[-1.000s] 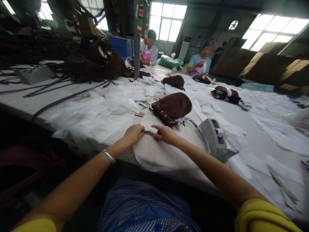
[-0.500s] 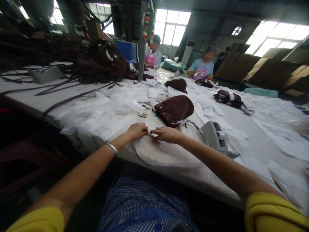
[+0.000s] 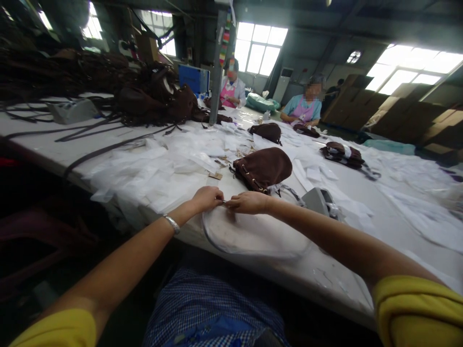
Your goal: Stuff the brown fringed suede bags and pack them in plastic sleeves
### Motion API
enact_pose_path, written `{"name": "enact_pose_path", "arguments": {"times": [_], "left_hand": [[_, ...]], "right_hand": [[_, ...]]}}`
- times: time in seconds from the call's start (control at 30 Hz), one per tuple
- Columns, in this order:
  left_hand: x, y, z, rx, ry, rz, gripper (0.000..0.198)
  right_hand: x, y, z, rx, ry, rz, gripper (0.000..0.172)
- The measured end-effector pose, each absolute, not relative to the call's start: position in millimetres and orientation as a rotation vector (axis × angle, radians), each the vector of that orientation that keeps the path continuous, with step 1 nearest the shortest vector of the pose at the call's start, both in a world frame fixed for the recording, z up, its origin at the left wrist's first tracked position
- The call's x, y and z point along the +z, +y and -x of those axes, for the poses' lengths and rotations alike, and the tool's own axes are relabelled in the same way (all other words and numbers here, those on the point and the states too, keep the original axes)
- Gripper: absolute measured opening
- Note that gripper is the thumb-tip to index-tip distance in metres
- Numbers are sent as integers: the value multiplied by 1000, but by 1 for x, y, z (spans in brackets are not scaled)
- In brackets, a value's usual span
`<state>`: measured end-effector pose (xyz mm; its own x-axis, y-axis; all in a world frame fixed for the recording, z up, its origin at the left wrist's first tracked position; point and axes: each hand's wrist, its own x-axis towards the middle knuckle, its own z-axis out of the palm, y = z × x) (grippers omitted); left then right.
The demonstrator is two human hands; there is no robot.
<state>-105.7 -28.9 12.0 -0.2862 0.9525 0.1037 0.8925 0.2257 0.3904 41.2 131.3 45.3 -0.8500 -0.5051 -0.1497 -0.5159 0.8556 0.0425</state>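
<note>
Your left hand (image 3: 208, 198) and right hand (image 3: 249, 202) nearly touch at the near edge of the counter (image 3: 260, 236). The fingers of both are pinched tight, and they seem to hold a bit of the strap (image 3: 231, 251). The strap makes a loop that bends toward you. The loop looks pale and shiny, so I think that part is wrapped up already. The bit at your fingers is too small to see well; it looks like the part left to do. The strap seems to run to the near bag (image 3: 265, 166), but your right arm hides some of it. That bag lies just past your hands, and I see no wrap on its body.

Now count, near to far: one loop, two hands, one gray tape holder (image 3: 320, 201), one small card (image 3: 216, 176), one near bag. Then one brown bundle (image 3: 342, 153), one far bag (image 3: 266, 131), and one more tape holder on your left. The white sheets (image 3: 141, 166) and the dark pile (image 3: 155, 99) are too mixed up to count. Two people work across from you.
</note>
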Motion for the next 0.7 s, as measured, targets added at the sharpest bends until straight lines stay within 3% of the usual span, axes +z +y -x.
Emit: {"name": "enact_pose_path", "arguments": {"times": [0.1, 0.2, 0.37, 0.47, 0.7], "left_hand": [[9, -30, 104, 646, 2344, -1710, 13], [5, -32, 103, 733, 2369, -1625, 13], [0, -34, 105, 865, 2328, -1533, 19], [-3, -38, 108, 911, 2262, -1514, 21], [-5, -58, 95, 1018, 2324, -1367, 27]], "right_hand": [[41, 123, -42, 74, 2912, 763, 21], [32, 112, -44, -54, 3032, 443, 17], [23, 93, -47, -330, 3190, 15, 27], [25, 85, -48, -499, 3184, -175, 19], [25, 81, -46, -611, 3140, -541, 24]]}}
